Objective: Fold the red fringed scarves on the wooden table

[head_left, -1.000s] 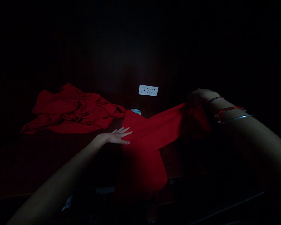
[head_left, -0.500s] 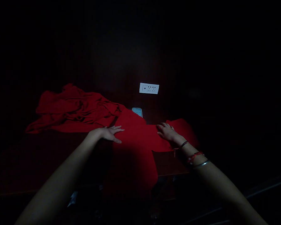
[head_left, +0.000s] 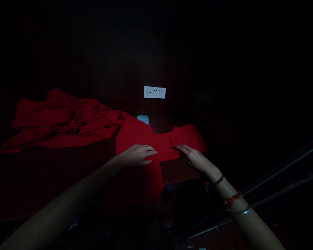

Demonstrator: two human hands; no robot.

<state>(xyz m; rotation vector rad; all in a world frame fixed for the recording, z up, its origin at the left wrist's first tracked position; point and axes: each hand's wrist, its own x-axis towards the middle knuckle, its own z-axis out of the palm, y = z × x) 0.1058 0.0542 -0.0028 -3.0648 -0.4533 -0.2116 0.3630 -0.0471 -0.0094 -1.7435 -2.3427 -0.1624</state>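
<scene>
A long red scarf lies over a dark table, with one end hanging past the near edge and a fringe faintly visible there. Part of it is folded across to the right, forming a corner. On this folded band rests my left hand, fingers stretched and flat, a ring on one finger. My right hand, with bracelets on its wrist, lies on the band further right; its fingers are extended over the cloth. To the left is a crumpled heap of red cloth, which meets the scarf's flat part.
On the dark wall behind sits a white socket plate. A phone-like device with a lit screen lies behind the scarf, partly covered. The table's front edge shows at the right. Pale bars cross the dim lower right.
My right hand came down from the raised right side, laying the scarf's band on the table. My left hand slid right along the cloth. The view shifted slightly.
</scene>
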